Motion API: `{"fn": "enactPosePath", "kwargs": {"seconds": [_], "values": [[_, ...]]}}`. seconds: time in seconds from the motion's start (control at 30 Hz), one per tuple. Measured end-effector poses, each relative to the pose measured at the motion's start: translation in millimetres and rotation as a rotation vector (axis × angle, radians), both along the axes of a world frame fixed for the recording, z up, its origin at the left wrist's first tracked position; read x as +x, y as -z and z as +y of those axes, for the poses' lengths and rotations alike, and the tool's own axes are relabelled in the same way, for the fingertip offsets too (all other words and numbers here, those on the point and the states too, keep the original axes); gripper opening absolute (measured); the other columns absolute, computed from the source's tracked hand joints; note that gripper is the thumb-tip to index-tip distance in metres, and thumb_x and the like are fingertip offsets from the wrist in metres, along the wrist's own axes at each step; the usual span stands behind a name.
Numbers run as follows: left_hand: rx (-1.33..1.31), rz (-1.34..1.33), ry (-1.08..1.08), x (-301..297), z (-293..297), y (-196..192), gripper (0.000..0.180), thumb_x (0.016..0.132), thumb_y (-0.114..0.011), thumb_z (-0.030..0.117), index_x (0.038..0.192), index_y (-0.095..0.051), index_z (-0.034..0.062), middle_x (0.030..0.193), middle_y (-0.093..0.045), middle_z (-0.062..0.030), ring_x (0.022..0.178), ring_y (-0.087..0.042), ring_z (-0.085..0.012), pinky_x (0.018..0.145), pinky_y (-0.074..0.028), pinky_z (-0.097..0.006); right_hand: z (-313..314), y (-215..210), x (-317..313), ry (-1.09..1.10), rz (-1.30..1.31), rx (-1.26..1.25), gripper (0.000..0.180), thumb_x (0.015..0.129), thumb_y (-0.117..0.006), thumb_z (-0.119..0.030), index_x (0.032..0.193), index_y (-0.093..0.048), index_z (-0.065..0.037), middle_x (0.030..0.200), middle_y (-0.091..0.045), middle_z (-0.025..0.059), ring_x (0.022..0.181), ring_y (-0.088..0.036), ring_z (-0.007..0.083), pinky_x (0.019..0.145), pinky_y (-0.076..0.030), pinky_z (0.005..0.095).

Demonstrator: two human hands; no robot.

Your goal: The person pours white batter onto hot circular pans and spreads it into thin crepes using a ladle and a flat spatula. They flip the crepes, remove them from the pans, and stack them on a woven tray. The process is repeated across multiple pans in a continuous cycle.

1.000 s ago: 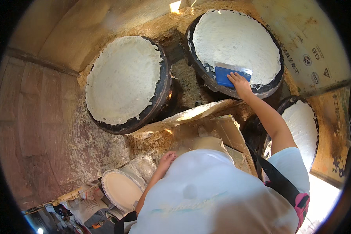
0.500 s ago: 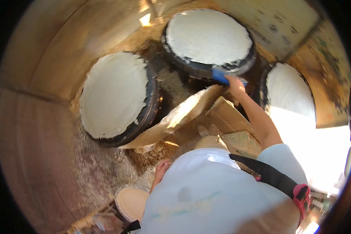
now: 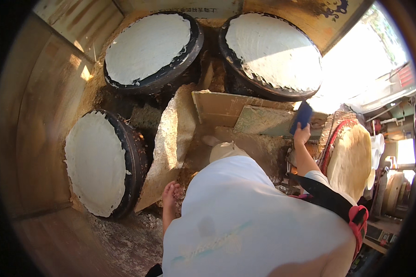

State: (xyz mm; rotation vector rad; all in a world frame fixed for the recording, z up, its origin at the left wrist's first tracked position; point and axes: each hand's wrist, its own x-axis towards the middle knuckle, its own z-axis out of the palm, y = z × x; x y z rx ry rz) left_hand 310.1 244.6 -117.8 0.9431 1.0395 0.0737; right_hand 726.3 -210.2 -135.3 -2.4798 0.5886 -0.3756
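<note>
My right hand [image 3: 302,134] is closed around a flat blue scraper [image 3: 302,113], held up beside the rim of the right-hand round drum-like body. This drum-like body [image 3: 275,51] has a top coated in white paste, with ragged paste edges over its dark rim. A second white-coated one [image 3: 148,48] stands at the far left of it, and a third [image 3: 97,164] is at the near left. My left hand [image 3: 171,194] hangs by my side with loosely bent fingers, apart from one another and holding nothing.
A rough pale board [image 3: 171,134] stands between me and the left drum-like body. Brown and greenish panels [image 3: 263,117] lean ahead. At right sits a hide-topped drum [image 3: 351,157] with a red edge, before cluttered shelves. Wooden walls [image 3: 46,111] enclose the left side.
My view has swung to the right, so the drum-like bodies appear farther left. My right hand, still with the blue scraper, has gone from the middle one's near rim to beside the right one.
</note>
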Motion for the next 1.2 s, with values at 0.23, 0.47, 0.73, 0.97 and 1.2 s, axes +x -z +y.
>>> {"fn": "enactPosePath", "kwargs": {"seconds": [0.23, 0.47, 0.73, 0.97, 1.2], "values": [[0.03, -0.03, 0.117, 15.4, -10.5, -6.9, 0.028, 0.092, -0.049, 0.021, 0.116, -0.052, 0.0052, 0.097, -0.063, -0.0053, 0.08, -0.059, -0.0096, 0.066, -0.047, -0.022, 24.6, -15.9, 66.8, 0.295, -0.02, 1.173, 0.037, 0.078, -0.062, -0.012, 0.106, -0.048, 0.007, 0.111, -0.05, 0.0159, 0.094, -0.055, 0.0301, 0.064, -0.055, 0.0464], [0.193, -0.146, 0.106, -9.1, -32.0, 15.2, 0.028, 0.091, -0.052, 0.018, 0.114, -0.053, 0.0027, 0.099, -0.062, -0.0082, 0.086, -0.059, -0.0127, 0.073, -0.049, -0.025, 65.9, -92.0, 61.0, -0.156, -0.442, 0.718, 0.036, 0.077, -0.066, -0.01, 0.106, -0.053, 0.006, 0.097, -0.06, 0.0135, 0.08, -0.058, 0.0199, 0.072, -0.048, 0.0313], [0.053, 0.058, -0.261, -66.1, -47.6, -0.2, 0.029, 0.091, -0.053, 0.022, 0.115, -0.052, 0.0055, 0.1, -0.062, -0.0056, 0.083, -0.058, -0.0107, 0.071, -0.047, -0.024, 289.2, -125.8, 28.9, -1.286, 0.045, 0.125, 0.041, 0.078, -0.068, -0.016, 0.112, -0.053, 0.002, 0.093, -0.064, 0.0096, 0.082, -0.06, 0.0182, 0.075, -0.049, 0.0299], [0.09, 0.019, -0.492, -83.1, -53.2, 0.0, 0.026, 0.091, -0.05, 0.02, 0.113, -0.054, 0.0069, 0.097, -0.063, -0.0038, 0.077, -0.056, -0.0091, 0.066, -0.046, -0.022, 488.6, -82.4, -168.2, -2.574, -0.229, -0.171, 0.059, 0.076, -0.052, -0.004, 0.132, -0.041, -0.021, 0.131, -0.046, 0.0133, 0.122, -0.042, 0.0309, 0.101, -0.035, 0.0404], [0.766, 0.328, -0.859, -63.4, 17.6, -45.1, 0.02, 0.09, -0.052, 0.016, 0.104, -0.055, 0.0032, 0.092, -0.059, -0.0052, 0.081, -0.057, -0.0154, 0.072, -0.047, -0.028, 588.9, -47.3, -230.8, -2.703, -0.414, -0.587, 0.053, 0.083, -0.047, -0.01, 0.134, -0.038, -0.024, 0.138, -0.039, 0.0093, 0.124, -0.039, 0.0348, 0.1, -0.035, 0.0415]]}}
